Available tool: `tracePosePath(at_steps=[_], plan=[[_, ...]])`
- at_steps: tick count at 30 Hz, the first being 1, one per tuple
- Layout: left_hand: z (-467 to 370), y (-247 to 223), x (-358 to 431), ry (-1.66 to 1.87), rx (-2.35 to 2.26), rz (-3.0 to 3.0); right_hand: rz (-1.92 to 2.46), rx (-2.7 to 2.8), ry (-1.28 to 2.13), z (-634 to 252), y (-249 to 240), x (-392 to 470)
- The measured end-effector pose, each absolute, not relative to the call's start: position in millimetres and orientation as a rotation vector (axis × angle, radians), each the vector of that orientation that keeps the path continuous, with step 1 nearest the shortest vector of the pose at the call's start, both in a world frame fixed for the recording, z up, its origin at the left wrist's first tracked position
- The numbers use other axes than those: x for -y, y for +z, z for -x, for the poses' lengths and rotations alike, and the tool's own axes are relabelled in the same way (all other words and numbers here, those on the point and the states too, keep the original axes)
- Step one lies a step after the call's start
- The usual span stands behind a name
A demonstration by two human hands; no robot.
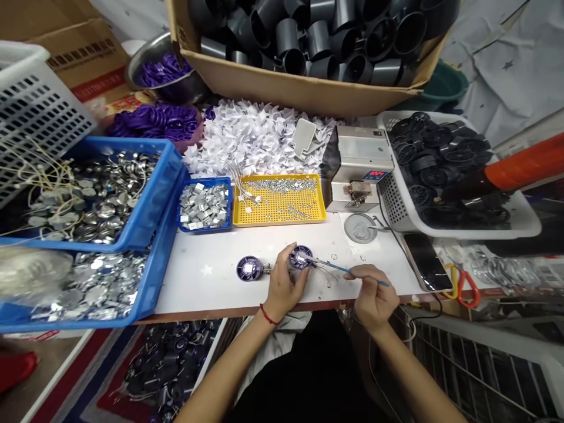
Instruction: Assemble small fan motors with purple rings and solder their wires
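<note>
My left hand (282, 282) is closed around a round purple part (302, 257) with spokes, near the table's front edge. In my right hand (375, 296) is a thin blue stick (337, 267), pinched between the fingers, its pale tip touching the middle of that part. Thin wires trail out to the right of the part. A second purple round part (249, 268) with a bright square in its centre lies to the left of my left hand. Behind my right hand sits a shallow round dish (360, 228) of greyish paste, with a metal tool resting on its rim.
Behind the hands stand a yellow tray (279, 223), a small blue tray (205, 230) of metal pieces and a metal machine (358, 158). Large blue bins (170, 188) are at left. To the right are a white basket (399, 205), a phone (426, 262) and scissors (467, 289).
</note>
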State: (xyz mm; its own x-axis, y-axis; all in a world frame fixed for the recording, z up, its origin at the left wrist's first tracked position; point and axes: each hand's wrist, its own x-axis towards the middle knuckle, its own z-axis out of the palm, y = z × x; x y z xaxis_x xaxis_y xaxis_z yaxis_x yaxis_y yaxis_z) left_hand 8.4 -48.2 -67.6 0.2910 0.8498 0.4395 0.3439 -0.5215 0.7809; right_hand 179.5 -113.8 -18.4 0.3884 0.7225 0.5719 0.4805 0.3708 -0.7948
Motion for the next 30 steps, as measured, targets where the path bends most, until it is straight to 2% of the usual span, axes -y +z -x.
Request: tracePosePath(at_steps=[13, 30], plan=[[-10.0, -64.4, 48.1, 1.184, -1.045, -1.992, 1.389, 1.211, 0.213, -182.0, -9.8, 113.5], [-10.2, -65.7, 48.2, 1.177, -1.032, -1.946, 1.389, 1.727, 0.132, -189.8, 35.2, 87.4]])
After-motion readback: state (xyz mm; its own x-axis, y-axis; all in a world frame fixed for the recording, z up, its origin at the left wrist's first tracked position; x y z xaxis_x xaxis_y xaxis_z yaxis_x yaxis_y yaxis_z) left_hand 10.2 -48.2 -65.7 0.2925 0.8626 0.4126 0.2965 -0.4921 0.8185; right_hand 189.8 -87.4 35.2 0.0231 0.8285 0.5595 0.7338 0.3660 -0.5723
